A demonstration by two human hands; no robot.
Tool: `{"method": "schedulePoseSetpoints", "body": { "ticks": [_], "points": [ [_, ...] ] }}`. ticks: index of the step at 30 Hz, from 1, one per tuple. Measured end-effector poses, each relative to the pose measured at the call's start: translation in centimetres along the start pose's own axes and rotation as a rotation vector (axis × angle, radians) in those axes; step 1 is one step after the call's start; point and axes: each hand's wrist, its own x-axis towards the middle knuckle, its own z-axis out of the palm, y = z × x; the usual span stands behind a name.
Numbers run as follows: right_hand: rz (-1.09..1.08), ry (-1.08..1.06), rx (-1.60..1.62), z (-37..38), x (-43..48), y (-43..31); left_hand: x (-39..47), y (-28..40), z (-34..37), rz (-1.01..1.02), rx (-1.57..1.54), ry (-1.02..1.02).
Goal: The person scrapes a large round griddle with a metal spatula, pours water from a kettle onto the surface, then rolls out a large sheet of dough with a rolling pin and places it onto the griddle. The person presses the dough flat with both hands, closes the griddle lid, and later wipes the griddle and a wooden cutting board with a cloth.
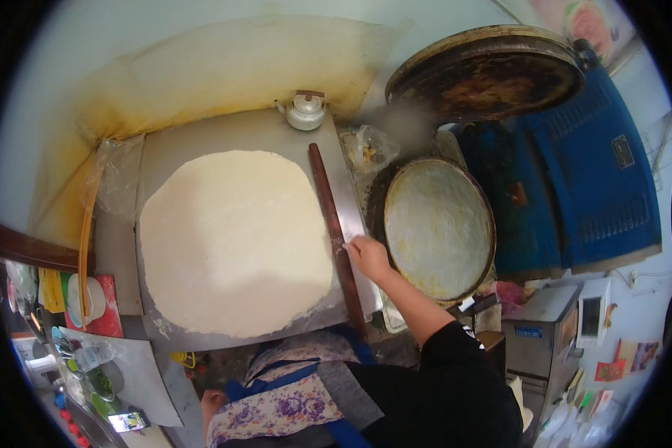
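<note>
A large rolled-out sheet of dough (pixel 235 241) lies flat on a metal work table (pixel 190 126). A long dark wooden rolling pin (pixel 326 196) rests along its right edge, reaching toward the apron. My right hand (pixel 368 256), fingers curled, is at the right side of the pin, around its middle; whether it grips the pin or anything small cannot be told. My left hand (pixel 213 402) hangs low beside the floral apron (pixel 297 406), away from the dough, mostly curled, its fingers partly hidden.
Right of the table is a round griddle pan (pixel 439 229), its heavy round lid (pixel 481 78) raised behind. A metal kettle (pixel 306 112) stands at the table's back edge. A plastic bag (pixel 374 150) lies between table and griddle. Bowls and a phone (pixel 129 421) are at lower left.
</note>
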Motion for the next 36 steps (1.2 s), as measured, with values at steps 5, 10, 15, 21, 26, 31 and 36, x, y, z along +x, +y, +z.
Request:
{"method": "schedulePoseSetpoints", "body": {
  "ticks": [5,10,15,21,26,31,36],
  "points": [
    [-0.220,0.069,-0.034,-0.1,18.2,4.3,-4.0,1.7,2.0,0.014,-0.033,0.003],
    [-0.289,0.265,-0.425,2.0,36.8,2.5,-16.8,2.7,4.7,-0.307,-0.343,0.007],
    [-0.268,0.021,-0.875,4.1,44.8,1.7,-27.1,15.4,2.0,-0.632,-0.002,-0.052],
    [-0.208,-0.025,-0.647,4.1,46.0,7.5,-28.9,18.3,0.8,-0.720,0.104,-0.176],
    [-0.158,-0.075,-0.319,3.8,43.9,4.9,-26.2,20.2,1.4,-0.562,0.013,-0.077],
    [-0.287,-0.062,-0.009,-1.6,43.4,10.7,-19.8,17.5,0.2,-0.342,0.026,-0.086],
    [0.112,0.018,0.519,-10.6,28.9,3.1,-15.1,13.9,-2.9,-0.273,0.141,-0.196]
  ]
}}
